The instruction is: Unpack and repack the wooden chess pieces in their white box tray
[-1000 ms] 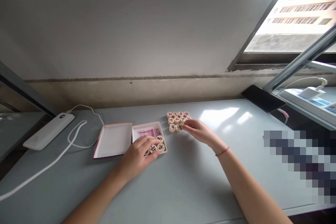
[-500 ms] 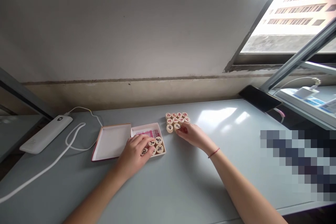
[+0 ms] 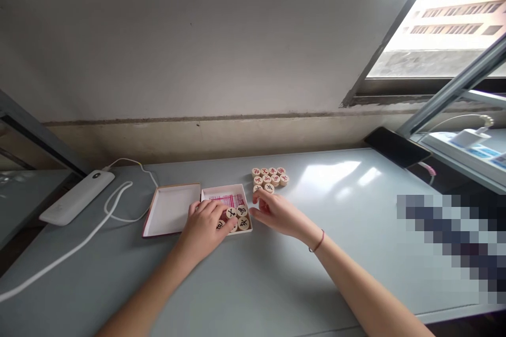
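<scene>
My left hand (image 3: pixel 209 220) lies over the open white box (image 3: pixel 248 205), its fingers spread across the inside and its thumb by the round Chinese chess pieces (image 3: pixel 243 222) with black characters. My fingers partly cover those pieces. To the right of the box is my right hand (image 3: pixel 276 215), thumb and forefinger apart with nothing seen between them. Its fingertips are close to the near row of a block of chess pieces (image 3: pixel 267 179) on the table. The block's far rows bear red characters and its near row black ones; my right hand partly hides that near row.
The box lid (image 3: pixel 172 209) lies folded out to the left. A white power bank (image 3: pixel 77 197) with a looping white cable (image 3: pixel 89 239) is at the far left of the grey table (image 3: pixel 237 289). A black phone-like slab (image 3: pixel 397 147) leans at the back right, beside a metal frame.
My right hand has moved left and slightly nearer, from the block's near row toward the box, and its fingers have parted. My left hand stays over the box. The view has shifted slightly.
</scene>
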`<state>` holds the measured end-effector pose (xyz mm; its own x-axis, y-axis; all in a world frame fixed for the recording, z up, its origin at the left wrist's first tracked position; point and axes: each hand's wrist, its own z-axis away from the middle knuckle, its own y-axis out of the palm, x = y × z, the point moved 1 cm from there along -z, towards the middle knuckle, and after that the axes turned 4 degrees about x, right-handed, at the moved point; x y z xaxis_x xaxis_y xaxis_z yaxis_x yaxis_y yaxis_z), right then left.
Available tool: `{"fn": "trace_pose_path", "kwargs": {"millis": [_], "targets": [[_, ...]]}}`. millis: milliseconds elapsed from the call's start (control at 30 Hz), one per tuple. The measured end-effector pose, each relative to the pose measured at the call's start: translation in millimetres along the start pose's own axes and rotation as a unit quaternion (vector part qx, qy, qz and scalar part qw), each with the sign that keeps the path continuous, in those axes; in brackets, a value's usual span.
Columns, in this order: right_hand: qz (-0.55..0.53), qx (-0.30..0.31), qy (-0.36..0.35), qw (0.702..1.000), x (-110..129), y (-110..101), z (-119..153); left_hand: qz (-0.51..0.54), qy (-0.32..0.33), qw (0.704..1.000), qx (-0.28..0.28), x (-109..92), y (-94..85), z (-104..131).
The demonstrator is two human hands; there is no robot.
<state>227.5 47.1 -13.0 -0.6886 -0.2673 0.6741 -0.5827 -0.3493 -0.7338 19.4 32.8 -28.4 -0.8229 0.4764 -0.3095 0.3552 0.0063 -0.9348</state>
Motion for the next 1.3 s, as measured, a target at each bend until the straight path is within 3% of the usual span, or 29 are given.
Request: {"fn": "trace_pose_path", "kwargs": {"millis": [233,600,833,1033,1300], "targets": [[-0.035,0.017,-0.026,0.999,5.1,18.0,-1.4,0.013,-0.049,0.999,-0.011,-12.4,6.6,-3.2],[-0.061,0.032,-0.007,0.998,6.2,13.2,-2.7,0.113,0.017,0.993,0.001,-6.5,3.1,-3.9],[-0.041,-0.006,-0.025,0.999,5.0,17.7,-5.5,0.160,0.017,0.985,-0.056,-0.4,3.0,-5.4],[-0.057,-0.089,-0.109,0.988,16.8,10.6,1.7,0.215,-0.009,0.971,-0.101,-4.6,-6.1,-2.5],[-0.171,-0.024,-0.121,0.978,22.1,17.8,2.2,0.327,-0.057,0.940,-0.077,-14.1,-4.0,3.4]]}}
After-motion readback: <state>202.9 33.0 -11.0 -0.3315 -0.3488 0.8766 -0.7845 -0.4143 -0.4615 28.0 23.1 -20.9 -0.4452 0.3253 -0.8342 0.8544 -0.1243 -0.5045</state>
